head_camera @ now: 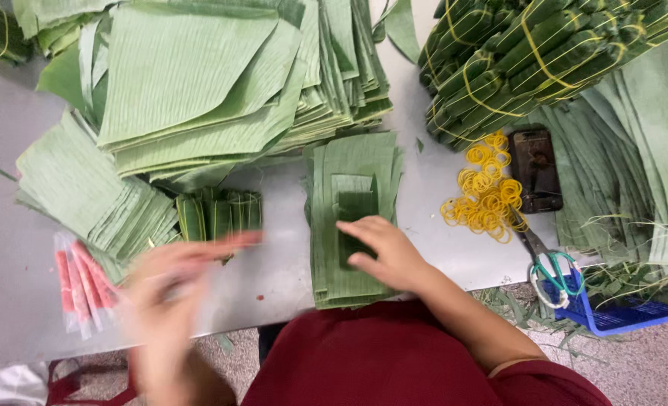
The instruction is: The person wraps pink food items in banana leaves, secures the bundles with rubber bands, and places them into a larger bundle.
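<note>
— Green leaf strips, cut into long rectangles and stacked flat (353, 218), are lying straight ahead of the person on the grey tabletop (447, 195), their long axis running away from the body.

— Which hand is closer?

— The right hand (383, 252) is resting on the near half of the stack, fingers loosely curled and pressing a smaller, darker folded leaf piece (356, 210) down onto it. The left hand (172, 282) is off to the side, well apart from the stack and blurred, so I cannot tell whether it is spread or pinching anything.

— How do the strips look?

— Ribbed lengthwise, matte, edges roughly aligned. Small folded green leaf parcels (220, 214) are sitting just left, a heap of yellow rubber bands (484, 195) to the right, near green-handled scissors (552, 267).
</note>
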